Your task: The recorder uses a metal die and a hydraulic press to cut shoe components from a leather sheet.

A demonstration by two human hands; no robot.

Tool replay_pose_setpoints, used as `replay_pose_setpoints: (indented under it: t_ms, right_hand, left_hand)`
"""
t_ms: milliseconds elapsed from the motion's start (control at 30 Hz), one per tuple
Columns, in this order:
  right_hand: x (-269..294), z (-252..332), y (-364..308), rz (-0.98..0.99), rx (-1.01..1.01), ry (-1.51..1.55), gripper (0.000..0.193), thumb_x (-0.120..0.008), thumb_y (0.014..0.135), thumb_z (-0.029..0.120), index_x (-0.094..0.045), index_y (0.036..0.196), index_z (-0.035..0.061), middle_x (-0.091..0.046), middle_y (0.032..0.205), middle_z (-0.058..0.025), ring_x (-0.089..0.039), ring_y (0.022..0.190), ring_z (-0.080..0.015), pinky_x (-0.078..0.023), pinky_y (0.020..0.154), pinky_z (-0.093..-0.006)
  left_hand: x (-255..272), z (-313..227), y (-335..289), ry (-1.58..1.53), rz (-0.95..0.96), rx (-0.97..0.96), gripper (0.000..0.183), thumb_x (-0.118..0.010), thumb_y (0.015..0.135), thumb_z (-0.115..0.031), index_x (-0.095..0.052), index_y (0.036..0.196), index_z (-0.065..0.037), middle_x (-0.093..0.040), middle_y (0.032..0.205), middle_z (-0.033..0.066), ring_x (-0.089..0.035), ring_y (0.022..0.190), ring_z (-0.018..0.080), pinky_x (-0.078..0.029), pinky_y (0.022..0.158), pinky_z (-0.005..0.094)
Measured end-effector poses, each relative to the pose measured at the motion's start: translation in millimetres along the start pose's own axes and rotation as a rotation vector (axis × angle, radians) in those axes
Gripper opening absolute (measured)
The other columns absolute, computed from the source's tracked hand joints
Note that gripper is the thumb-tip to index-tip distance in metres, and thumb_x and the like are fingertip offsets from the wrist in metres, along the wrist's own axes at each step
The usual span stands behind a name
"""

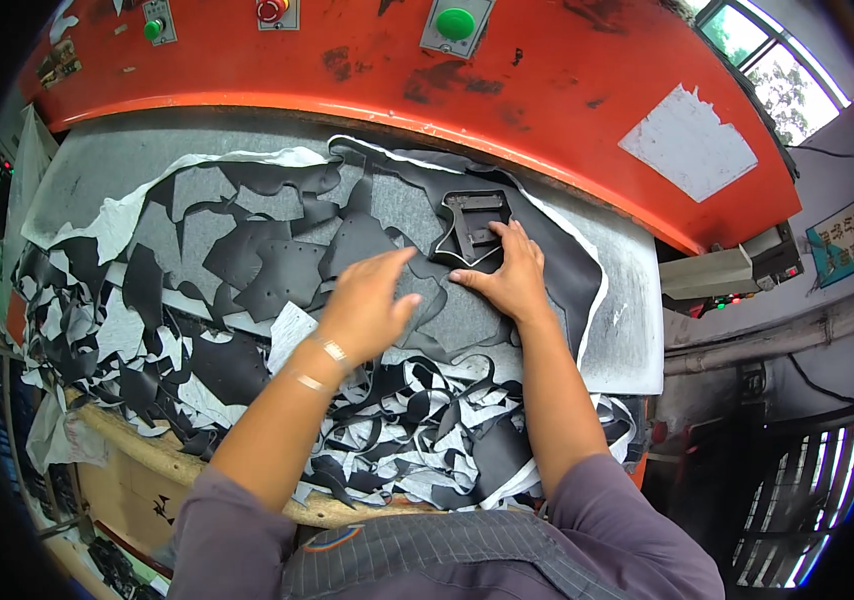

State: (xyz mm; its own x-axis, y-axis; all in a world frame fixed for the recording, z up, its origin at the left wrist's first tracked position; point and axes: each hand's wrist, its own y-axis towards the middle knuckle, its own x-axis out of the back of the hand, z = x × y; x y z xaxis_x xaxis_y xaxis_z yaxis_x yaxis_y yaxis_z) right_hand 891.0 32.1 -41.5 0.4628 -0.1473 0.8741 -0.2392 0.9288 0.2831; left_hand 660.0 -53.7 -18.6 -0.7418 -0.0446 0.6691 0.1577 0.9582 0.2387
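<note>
A black metal cutting die [472,225] with a thin raised edge lies on the dark leather sheet [562,262] at the right of the pale cutting board. My right hand [512,275] grips its near right corner, with the thumb at the near edge and the fingers along the right side. To the left, my left hand [372,300] hovers over cut dark leather pieces [292,275]. Its thumb and fingers are apart, and I see nothing held. A small pale paper [290,335] shows beside my left wrist.
A heap of leather offcuts [407,440] fills the near side, behind a wooden rail [162,458]. Across the back runs the orange machine beam [367,75] with a green button [455,23] and a red button [271,10]. Bare cutting board [627,330] shows at the right.
</note>
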Motion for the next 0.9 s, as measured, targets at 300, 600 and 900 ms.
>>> replay_pose_setpoints:
  t_ms: [300, 600, 900]
  right_hand:
    - [-4.3, -10.3, 12.6, 0.007, 0.07, -0.029, 0.092, -0.083, 0.056, 0.057, -0.054, 0.126, 0.0035, -0.047, 0.136, -0.0296, -0.038, 0.134, -0.0389, -0.027, 0.108, -0.0498]
    - [-11.9, -12.1, 12.3, -0.039, 0.142, -0.081, 0.095, -0.083, 0.053, 0.059, -0.055, 0.125, 0.0043, -0.048, 0.133, -0.0336, -0.044, 0.128, -0.0416, -0.031, 0.106, -0.0481]
    - [25.2, 32.4, -23.1, -0.115, -0.071, 0.128, 0.104, -0.084, 0.061, 0.048, -0.035, 0.144, 0.0081, -0.044, 0.139, -0.0243, -0.034, 0.135, -0.038, -0.027, 0.109, -0.0494]
  left_hand:
    - [-48.2, 20.2, 21.4, 0.136, 0.002, -0.064, 0.057, -0.065, 0.083, -0.018, -0.042, 0.132, -0.001, -0.054, 0.132, 0.0156, -0.044, 0.13, 0.0287, -0.026, 0.113, 0.045]
    - [-39.3, 21.6, 22.1, 0.134, 0.019, -0.079, 0.055, -0.061, 0.085, -0.02, -0.041, 0.132, 0.003, -0.054, 0.131, 0.0192, -0.044, 0.131, 0.0279, -0.026, 0.113, 0.0441]
    - [42.1, 41.0, 10.1, -0.377, -0.179, 0.105, 0.07, -0.07, 0.082, -0.021, -0.038, 0.14, 0.001, -0.046, 0.139, 0.0219, -0.042, 0.133, 0.0316, -0.035, 0.109, 0.0391]
